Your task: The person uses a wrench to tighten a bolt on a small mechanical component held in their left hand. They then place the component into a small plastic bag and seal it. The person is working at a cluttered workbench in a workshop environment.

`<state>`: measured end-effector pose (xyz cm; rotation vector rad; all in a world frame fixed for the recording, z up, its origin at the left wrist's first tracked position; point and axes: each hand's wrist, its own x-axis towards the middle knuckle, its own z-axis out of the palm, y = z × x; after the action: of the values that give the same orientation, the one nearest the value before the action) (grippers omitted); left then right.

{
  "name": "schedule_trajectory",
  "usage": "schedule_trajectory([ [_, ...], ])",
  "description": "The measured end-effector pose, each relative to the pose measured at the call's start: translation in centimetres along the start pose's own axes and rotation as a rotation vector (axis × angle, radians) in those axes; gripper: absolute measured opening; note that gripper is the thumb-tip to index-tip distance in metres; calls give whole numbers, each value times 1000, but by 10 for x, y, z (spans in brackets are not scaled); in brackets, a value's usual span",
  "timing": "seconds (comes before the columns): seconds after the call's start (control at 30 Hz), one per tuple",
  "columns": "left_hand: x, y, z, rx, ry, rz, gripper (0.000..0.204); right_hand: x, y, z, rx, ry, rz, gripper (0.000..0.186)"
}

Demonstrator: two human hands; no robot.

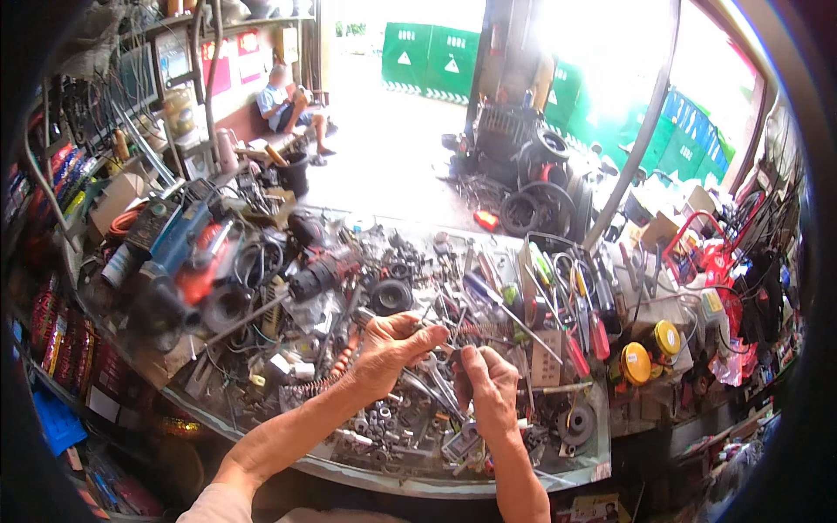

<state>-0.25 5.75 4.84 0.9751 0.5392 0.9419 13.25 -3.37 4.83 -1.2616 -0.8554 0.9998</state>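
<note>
Both bare hands meet above the middle of a crowded table point(602, 466). The left hand point(388, 357) comes in from the lower left, its thumb and index finger pinched narrowly on a small metal part point(446, 345), which sits between the two hands. The right hand point(493, 383) has its thumb up against the same part from the other side, its remaining fingers curled in; whether they grip anything more, I cannot tell, and the part's exact shape is too small to read

Just beyond the hands lies a coil spring point(475, 329); a longer spring point(314, 389) lies by the left forearm. Wrenches point(445, 383) show between the wrists. A screwdriver point(493, 296) slants to the right, near red-handled tools point(575, 353). Behind the left hand are a dark round wheel point(392, 296) and a power drill point(323, 275); a grey pulley point(577, 423) lies near the table's right front corner
</note>
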Motion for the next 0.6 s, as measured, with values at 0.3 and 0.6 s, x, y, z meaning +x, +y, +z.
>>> schedule_trajectory([
  [0.3, 5, -7, -11, -74, -69, -42, 18, -2, 3, 6, -83, 74, -95, 33],
  [0.6, -3, -4, -16, -2, -10, -69, 18, -4, 7, 9, -67, 43, -92, 28],
])
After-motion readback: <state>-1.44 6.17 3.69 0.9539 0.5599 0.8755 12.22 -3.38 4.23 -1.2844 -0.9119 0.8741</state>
